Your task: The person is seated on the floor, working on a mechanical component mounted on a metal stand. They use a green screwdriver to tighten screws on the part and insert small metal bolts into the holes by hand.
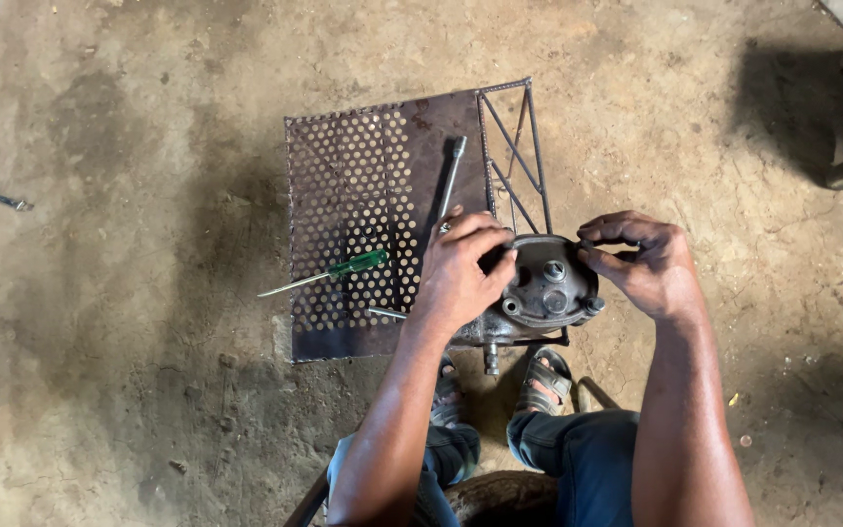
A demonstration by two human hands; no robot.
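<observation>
- Fingers of left hand (461, 268) curled over the near-left edge of the round, dark grey cast-metal housing with bolt heads on its face (548, 285), thumb pressed against the rim; gripping it.
- Fingers of right hand (648, 265) bent, tips pinching the housing's right rim; closed on it too.
- Sits at the right end of the rusty perforated steel stand (363, 195), over its open rod frame, just above the sandalled feet.
- Probably heavy, rigid, unlikely to flex or break; greasy-looking surface likely slippery.
- Best held by the rim on opposite sides, as now, or beneath the body.
- Lying on the plate beside: green-handled screwdriver (329, 272), long steel extension bar (451, 181).
</observation>
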